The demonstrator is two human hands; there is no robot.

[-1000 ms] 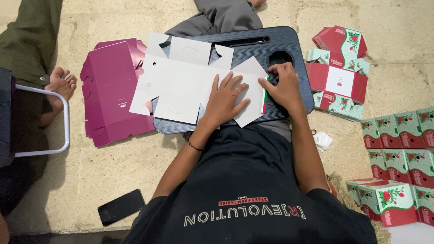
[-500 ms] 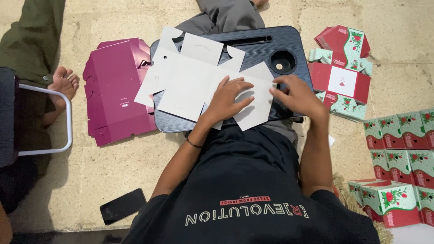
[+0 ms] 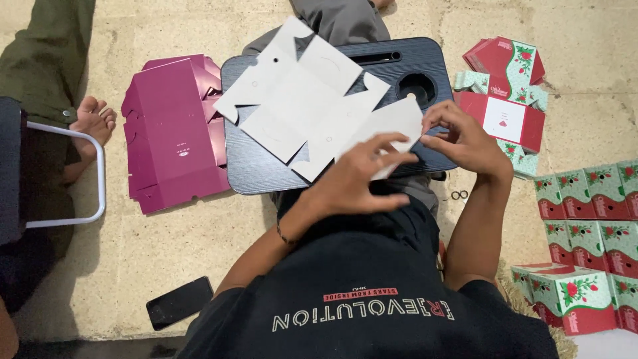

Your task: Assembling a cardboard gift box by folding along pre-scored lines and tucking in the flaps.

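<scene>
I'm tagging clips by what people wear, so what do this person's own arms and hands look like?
Both arms are bare from the short sleeves of a black T-shirt down to the fingers. The left hand has a thin dark band around its wrist. The right hand shows no glove, watch or band. No ring can be made out.

A flat white box blank point(image 3: 306, 106) is spread across a dark lap desk point(image 3: 425, 56). On the stone floor point(image 3: 199, 252) are laid a magenta blank stack point(image 3: 173, 133), a black phone point(image 3: 179, 302), and folded red-green boxes point(image 3: 591, 199).
</scene>
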